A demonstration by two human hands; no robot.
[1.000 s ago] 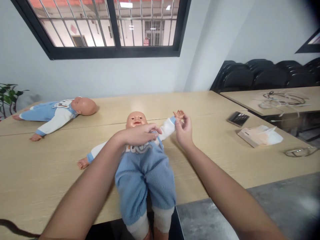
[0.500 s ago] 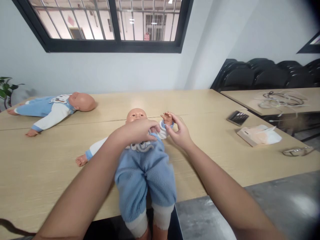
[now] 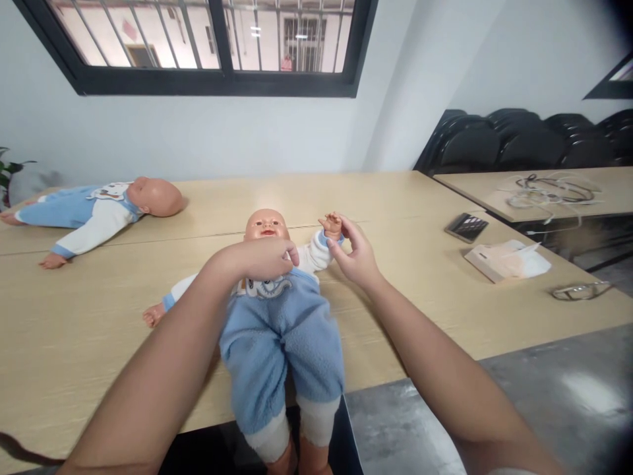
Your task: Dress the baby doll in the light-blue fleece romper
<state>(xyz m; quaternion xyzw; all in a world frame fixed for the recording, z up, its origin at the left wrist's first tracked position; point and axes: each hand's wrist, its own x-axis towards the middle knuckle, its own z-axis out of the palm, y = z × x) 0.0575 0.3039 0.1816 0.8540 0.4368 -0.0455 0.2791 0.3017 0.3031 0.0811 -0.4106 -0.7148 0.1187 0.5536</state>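
Observation:
A baby doll (image 3: 287, 336) in blue fleece overalls and a white top lies on its back in front of me, its legs hanging past the table edge. My left hand (image 3: 271, 257) rests across the doll's chest by the bib, fingers curled against the clothes; the fingertips are partly hidden. At the doll's raised arm (image 3: 319, 253), my right hand (image 3: 357, 254) has thumb and fingers closed around the blue cuff. The doll's small hand (image 3: 331, 225) sticks up out of that cuff. Its other arm (image 3: 157, 313) lies out to the left, partly behind my forearm.
A second doll (image 3: 99, 208) dressed alike lies at the back left of the table (image 3: 395, 211). On the right are a phone (image 3: 465, 227), a tissue pack (image 3: 507, 259) and glasses (image 3: 581, 290). Cables (image 3: 554, 191) lie on another table; stacked chairs (image 3: 469, 145) stand behind.
My left hand has shifted left, away from the raised sleeve and onto the chest, and the doll's mouth shows now. My right hand stays at the cuff. The view has moved slightly.

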